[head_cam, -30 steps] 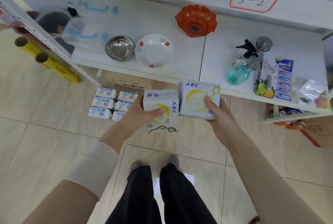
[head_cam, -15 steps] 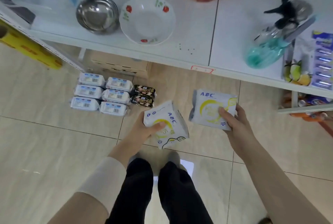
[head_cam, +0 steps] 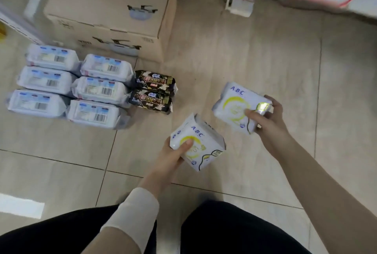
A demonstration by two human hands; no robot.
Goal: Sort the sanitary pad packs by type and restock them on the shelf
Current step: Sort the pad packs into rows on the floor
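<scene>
While my left hand [head_cam: 173, 153] grips the near ABC pack [head_cam: 201, 147], thumb across its face, my right hand [head_cam: 269, 119] clasps the far ABC pack [head_cam: 232, 106] just to its right. The black packs [head_cam: 154, 94] lie on the floor [head_cam: 244, 49] far-left of both, closer to my left hand, long axes left-right, beside the white packs [head_cam: 67, 86]; I'd set mine right of those.

Left forearm: off-white fabric band [head_cam: 132, 211] wraps it, just up-arm of left hand [head_cam: 171, 157]; plain, smooth, snug, wide. Right forearm: bare from right hand [head_cam: 269, 119] back to frame edge. Legs: plain black trousers [head_cam: 234, 231], below both hands. Grey toe [head_cam: 205, 196] between trouser legs, blurred.
</scene>
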